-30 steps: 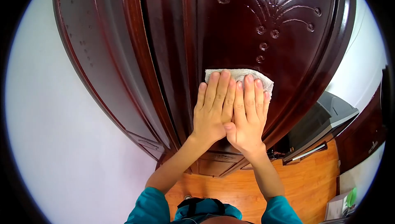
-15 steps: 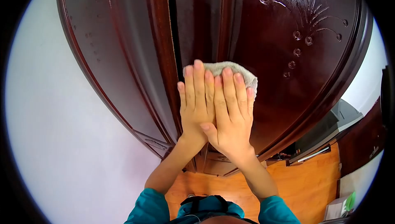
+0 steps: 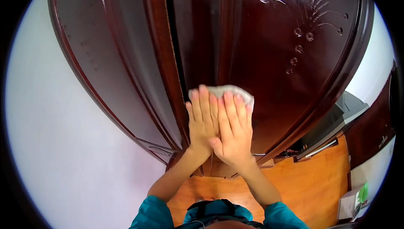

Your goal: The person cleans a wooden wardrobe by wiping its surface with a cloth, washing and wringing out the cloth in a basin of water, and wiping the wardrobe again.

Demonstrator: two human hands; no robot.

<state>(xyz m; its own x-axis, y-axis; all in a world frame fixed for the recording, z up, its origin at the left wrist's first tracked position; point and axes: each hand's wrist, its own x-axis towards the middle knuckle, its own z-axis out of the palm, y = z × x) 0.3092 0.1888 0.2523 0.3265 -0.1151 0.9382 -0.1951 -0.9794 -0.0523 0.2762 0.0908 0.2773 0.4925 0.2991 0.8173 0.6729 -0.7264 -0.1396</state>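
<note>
A pale, light-coloured cloth [image 3: 243, 94] lies flat against the glossy dark red-brown wooden door [image 3: 269, 69] of a cabinet. Both my hands press on it with fingers stretched upward. My left hand [image 3: 201, 119] covers the cloth's left part, close to the dark gap along the door's edge. Beside it, my right hand [image 3: 236, 130] lies over the cloth's right part, its thumb reaching across toward the left hand. Only the cloth's upper rim and right corner show; the rest is hidden under my palms and fingers.
Carved flowers [image 3: 298, 48] decorate the door's upper right. A second dark panel [image 3: 113, 60] stands left of the gap, next to a white wall [image 3: 75, 145]. Orange wooden floor [image 3: 303, 187] lies below. At right are a grey appliance [image 3: 332, 121] and a green item [image 3: 363, 192] on a box.
Both hands and the cloth have slid down the door together, toward my body. The view has shifted slightly, with the carved flowers now a little further left.
</note>
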